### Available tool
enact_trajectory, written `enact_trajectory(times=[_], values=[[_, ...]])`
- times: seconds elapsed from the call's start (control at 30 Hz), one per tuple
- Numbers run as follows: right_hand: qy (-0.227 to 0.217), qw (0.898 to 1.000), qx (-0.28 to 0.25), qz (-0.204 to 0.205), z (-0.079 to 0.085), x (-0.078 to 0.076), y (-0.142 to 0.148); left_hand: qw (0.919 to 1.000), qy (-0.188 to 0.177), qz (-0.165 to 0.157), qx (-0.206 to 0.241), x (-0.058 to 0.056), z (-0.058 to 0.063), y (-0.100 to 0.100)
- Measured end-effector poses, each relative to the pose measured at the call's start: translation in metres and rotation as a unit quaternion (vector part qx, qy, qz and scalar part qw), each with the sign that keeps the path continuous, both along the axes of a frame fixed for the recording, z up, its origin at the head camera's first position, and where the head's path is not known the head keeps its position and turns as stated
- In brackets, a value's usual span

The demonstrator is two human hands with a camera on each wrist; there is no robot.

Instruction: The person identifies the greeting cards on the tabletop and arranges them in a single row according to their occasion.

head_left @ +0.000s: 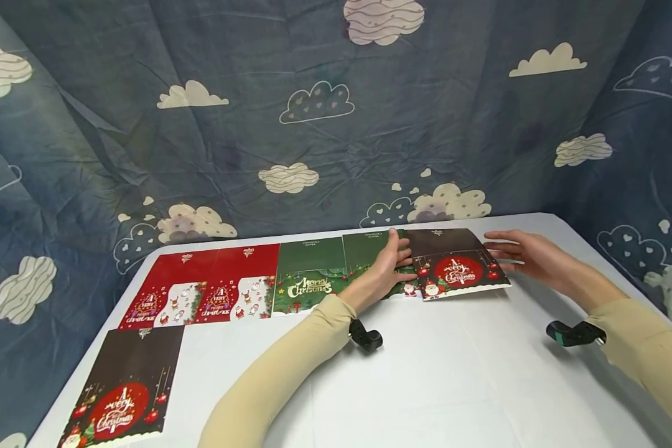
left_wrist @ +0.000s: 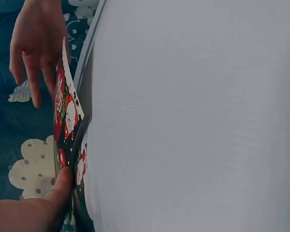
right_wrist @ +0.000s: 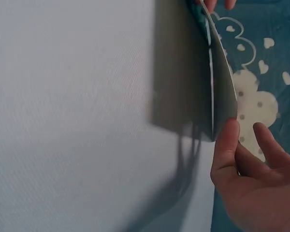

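A dark brown Christmas card (head_left: 458, 271) with a red circle lies at the right end of a row of cards. Its near edge is raised, and it casts a shadow on the table in the right wrist view. My left hand (head_left: 382, 274) stands at its left edge, fingers extended, over a green card (head_left: 364, 241); the left thumb (left_wrist: 63, 186) touches the card's edge. Beyond the right edge, my right hand (head_left: 529, 255) is spread, fingers straight. In the right wrist view, the right thumb (right_wrist: 227, 145) is right at the card's corner.
Another green card (head_left: 309, 252) and two red cards (head_left: 173, 267) (head_left: 245, 264) continue the row leftward. A second dark brown card (head_left: 129, 361) lies at the front left of the white table (head_left: 414, 386). Behind hangs a cloud-patterned cloth (head_left: 246, 149).
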State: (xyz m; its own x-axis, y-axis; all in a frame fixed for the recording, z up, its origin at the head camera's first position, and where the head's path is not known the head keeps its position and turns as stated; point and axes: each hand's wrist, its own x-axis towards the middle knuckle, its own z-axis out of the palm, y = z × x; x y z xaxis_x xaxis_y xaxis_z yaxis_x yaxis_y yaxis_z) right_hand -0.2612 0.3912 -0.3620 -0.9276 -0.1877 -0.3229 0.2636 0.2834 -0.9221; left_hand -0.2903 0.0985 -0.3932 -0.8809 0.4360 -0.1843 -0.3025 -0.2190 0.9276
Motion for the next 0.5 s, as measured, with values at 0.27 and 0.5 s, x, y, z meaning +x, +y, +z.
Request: enact_trajectory(times=[0.27, 0.5], values=[[-0.023, 1.000, 0.004, -0.002, -0.014, -0.008, 0.008, 0.9995, 0.010, -0.007, -0.030, -0.007, -0.002, 0.003], [-0.005, 0.999, 0.036, -0.004, -0.018, -0.013, 0.007, 0.9993, 0.011, -0.027, -0.026, -0.012, -0.003, 0.005]])
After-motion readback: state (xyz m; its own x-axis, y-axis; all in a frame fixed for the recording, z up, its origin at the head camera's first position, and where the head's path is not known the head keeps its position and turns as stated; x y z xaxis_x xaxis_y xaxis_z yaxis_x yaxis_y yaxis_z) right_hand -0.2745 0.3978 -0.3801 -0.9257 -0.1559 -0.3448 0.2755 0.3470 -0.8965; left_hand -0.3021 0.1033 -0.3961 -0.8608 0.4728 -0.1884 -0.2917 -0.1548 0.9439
